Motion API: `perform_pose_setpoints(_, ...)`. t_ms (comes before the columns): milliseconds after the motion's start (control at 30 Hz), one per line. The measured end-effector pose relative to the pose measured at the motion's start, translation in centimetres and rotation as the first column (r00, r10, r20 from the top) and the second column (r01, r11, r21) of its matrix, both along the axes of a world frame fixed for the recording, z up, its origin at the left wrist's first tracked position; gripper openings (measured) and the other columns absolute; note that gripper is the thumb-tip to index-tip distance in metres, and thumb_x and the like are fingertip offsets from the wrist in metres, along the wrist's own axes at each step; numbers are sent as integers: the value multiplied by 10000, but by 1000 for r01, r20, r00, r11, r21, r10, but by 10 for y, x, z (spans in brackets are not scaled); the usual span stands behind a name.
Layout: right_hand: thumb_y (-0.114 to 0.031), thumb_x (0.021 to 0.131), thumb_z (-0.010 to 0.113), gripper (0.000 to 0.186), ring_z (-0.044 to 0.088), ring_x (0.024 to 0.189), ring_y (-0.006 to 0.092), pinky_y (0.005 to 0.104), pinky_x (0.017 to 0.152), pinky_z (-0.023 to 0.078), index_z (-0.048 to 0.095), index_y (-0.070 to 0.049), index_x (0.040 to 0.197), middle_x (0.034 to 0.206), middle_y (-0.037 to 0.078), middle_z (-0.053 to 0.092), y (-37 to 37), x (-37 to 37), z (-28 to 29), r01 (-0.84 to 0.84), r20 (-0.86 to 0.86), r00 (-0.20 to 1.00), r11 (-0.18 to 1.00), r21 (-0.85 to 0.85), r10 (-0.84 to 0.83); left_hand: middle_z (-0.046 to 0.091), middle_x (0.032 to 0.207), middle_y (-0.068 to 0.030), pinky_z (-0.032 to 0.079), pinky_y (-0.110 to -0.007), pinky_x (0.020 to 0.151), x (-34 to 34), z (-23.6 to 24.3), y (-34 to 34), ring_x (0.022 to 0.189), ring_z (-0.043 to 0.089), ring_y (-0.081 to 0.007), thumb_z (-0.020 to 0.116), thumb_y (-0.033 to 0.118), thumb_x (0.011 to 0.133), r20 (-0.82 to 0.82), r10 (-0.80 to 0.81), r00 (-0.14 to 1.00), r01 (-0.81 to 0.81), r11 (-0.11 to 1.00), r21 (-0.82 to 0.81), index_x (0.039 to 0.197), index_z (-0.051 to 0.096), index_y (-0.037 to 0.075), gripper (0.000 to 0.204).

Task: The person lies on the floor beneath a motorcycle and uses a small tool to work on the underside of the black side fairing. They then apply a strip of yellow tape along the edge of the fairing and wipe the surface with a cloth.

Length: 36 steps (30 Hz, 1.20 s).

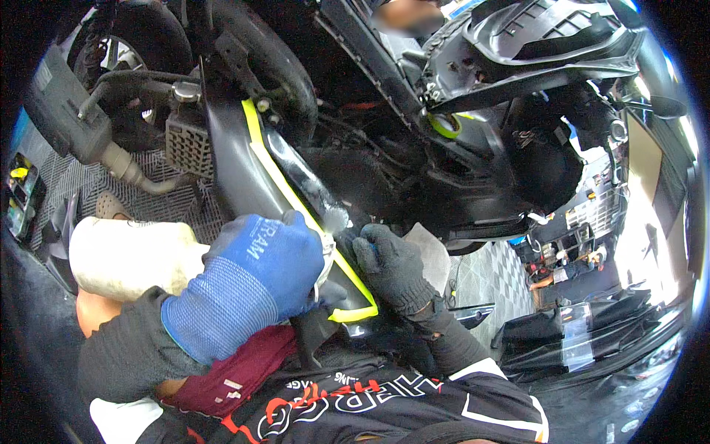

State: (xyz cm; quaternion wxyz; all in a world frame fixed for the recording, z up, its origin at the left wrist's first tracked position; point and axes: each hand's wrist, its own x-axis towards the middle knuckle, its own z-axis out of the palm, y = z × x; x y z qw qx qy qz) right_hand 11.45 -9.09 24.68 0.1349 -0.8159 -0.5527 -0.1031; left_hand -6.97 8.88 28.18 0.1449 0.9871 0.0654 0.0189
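Observation:
A long, glossy black body panel (251,174) of a motor scooter slants across the middle, with bright yellow tape (285,189) along its edge and around its lower corner. My left hand (255,259), in a blue knit glove, is closed over the panel around a crumpled white piece (326,255), cloth or paper. Across the tape line, my right hand (392,270) wears a dark grey glove. Its fingers are curled by the panel's edge, and what they hold, if anything, is hidden. A pale sheet (430,251) shows behind that hand.
An exhaust (111,152) and a wheel stand at the upper left. Above hangs a black plastic underseat part (532,44), with a roll of yellow tape (444,126) below it. Black covers (577,333) lie at right. Another person (573,268) is in the right background.

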Motion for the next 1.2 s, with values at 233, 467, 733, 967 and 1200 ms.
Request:
perform_pose_setpoints(233, -291, 940, 633, 198, 705, 805, 356, 445, 689, 566, 693, -138, 1050, 942, 118, 712, 27, -1, -5, -150, 52, 988, 987, 55, 147, 649, 864, -168, 605, -452, 592, 0, -4, 2, 677, 727, -339, 681, 527, 872, 37, -22, 999, 20, 998, 63, 1012, 682, 63, 485)
perform_pose_setpoints(467, -292, 959, 564, 194, 695, 803, 365, 475, 663, 546, 629, -112, 987, 897, 149, 689, 120, 2, 21, -230, 55, 969, 962, -146, 240, 672, 886, -184, 572, -446, 715, -35, 3, 42, 849, 710, -367, 728, 540, 846, 354, 90, 931, -68, 995, -75, 1049, 656, 51, 535)
perform_pose_setpoints(733, -378, 970, 577, 284, 683, 791, 363, 468, 664, 537, 622, -100, 1006, 871, 143, 658, 112, 0, 19, -199, 35, 977, 964, -177, 208, 697, 927, -125, 517, -331, 751, -86, -1, 96, 849, 683, -205, 692, 154, 900, 633, 403, 662, 43, 822, -568, 1111, 685, -39, 286)
perform_pose_setpoints(967, -320, 947, 641, 206, 674, 765, 337, 437, 641, 531, 641, -114, 961, 862, 121, 651, 6, -6, 5, -66, 26, 997, 981, -182, 72, 683, 779, -58, 495, -307, 687, -97, -31, 115, 690, 595, -114, 713, 184, 917, 309, 386, 869, -106, 755, -647, 1204, 700, 46, 318)
perform_pose_setpoints(1200, -366, 978, 568, 231, 687, 779, 348, 492, 632, 530, 657, -153, 972, 848, 116, 672, -41, 4, 0, -30, 35, 999, 959, -281, 41, 727, 1020, -117, 519, -341, 866, -82, -109, 135, 922, 651, -179, 779, 366, 877, -58, -20, 998, -32, 648, -761, 1246, 657, 30, 513)
